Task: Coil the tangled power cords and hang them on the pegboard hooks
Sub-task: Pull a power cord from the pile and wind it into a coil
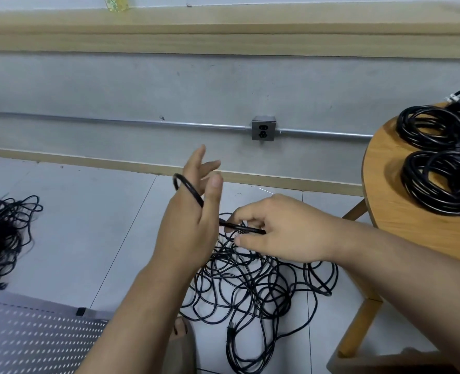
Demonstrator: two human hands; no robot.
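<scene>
A tangle of black power cord (pixel 253 287) lies on the pale floor tiles below my hands. My left hand (pixel 193 211) is raised with its fingers straight and spread. One loop of the cord (pixel 187 188) runs round that hand, between thumb and palm. My right hand (pixel 274 230) pinches the same cord just right of the left hand, over the tangle. A second black tangle (pixel 2 233) sits on the floor at the far left. The white pegboard (pixel 34 338) lies flat at the bottom left; no hooks show on it.
A round wooden table (pixel 390 201) stands at the right and bears coiled black cords (pixel 439 163). A grey wall with a metal conduit and an outlet box (pixel 263 128) runs behind. A foot (pixel 180 333) shows near the tangle.
</scene>
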